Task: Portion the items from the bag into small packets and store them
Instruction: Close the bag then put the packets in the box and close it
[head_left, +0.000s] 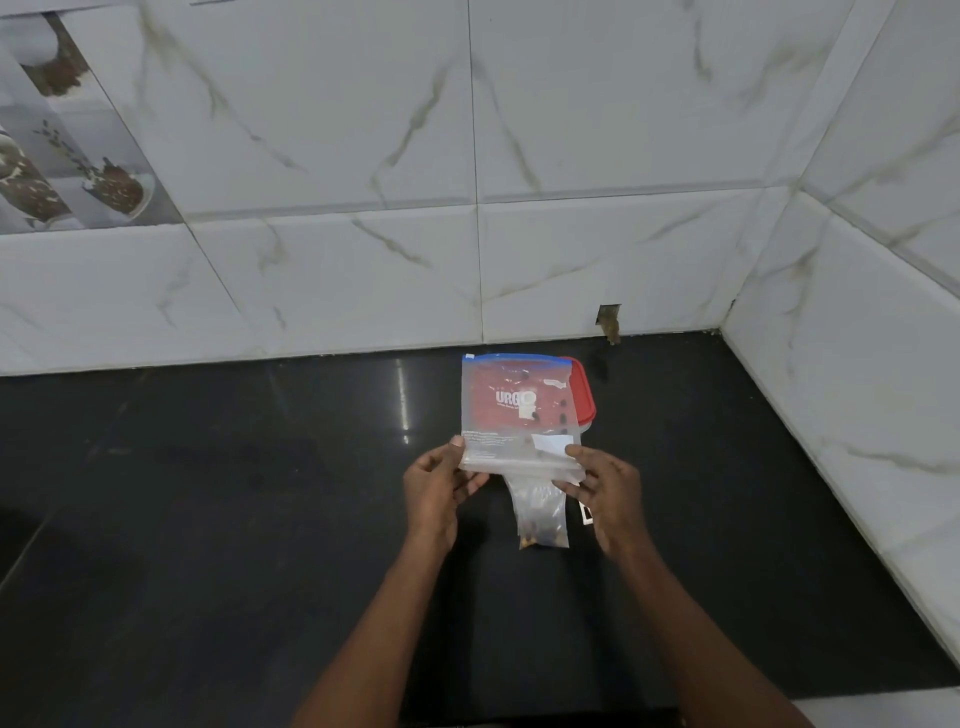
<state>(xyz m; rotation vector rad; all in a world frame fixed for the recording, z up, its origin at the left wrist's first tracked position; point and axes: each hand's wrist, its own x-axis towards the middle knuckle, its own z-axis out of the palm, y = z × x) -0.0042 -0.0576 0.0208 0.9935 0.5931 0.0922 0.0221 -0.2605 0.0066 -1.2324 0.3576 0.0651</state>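
The left hand (440, 488) and right hand (609, 493) are pinching the clear zip bag (519, 410) by its near corners, fingers curled, above the black bench (208, 519). A small packet (540, 519) is showing between the hands, and a red-lidded box (585, 395) is sitting behind the bag.

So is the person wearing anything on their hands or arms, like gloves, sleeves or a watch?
No. The left hand and right hand are bare: no gloves, and no ring, watch or bracelet shows. The left forearm and right forearm are uncovered too, with no sleeve in view down to the picture's bottom edge.
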